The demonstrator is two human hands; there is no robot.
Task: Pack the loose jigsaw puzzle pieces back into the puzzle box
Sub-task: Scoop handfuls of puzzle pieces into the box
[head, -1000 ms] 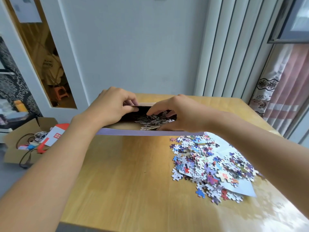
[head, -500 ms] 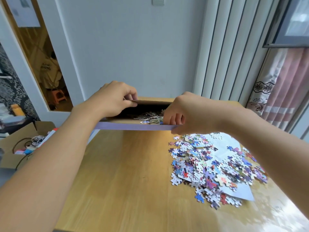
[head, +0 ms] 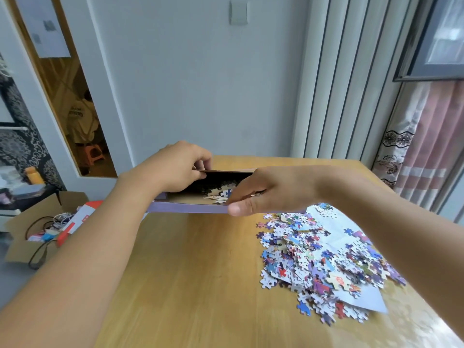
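A flat purple puzzle box [head: 190,207] is held up over the far half of the wooden table [head: 190,277], its opening facing me. Several puzzle pieces [head: 220,194] lie inside it on the brown bottom. My left hand [head: 175,169] grips the box's upper left edge, fingers curled over it. My right hand [head: 266,193] grips the front wall at the right, thumb along the purple rim, fingers inside. A big heap of loose coloured pieces [head: 316,262] lies on the table to the right, partly on a pale blue sheet [head: 361,297].
A cardboard carton [head: 32,229] with cables and a red-and-white box stands on the floor left of the table. A grey wall, vertical slats and a curtain [head: 426,146] close off the back and right. A seated person shows through the doorway at the left.
My right hand drew out of the box's interior and took hold of its front edge. The box rose off the table and tilted. My view lifted.
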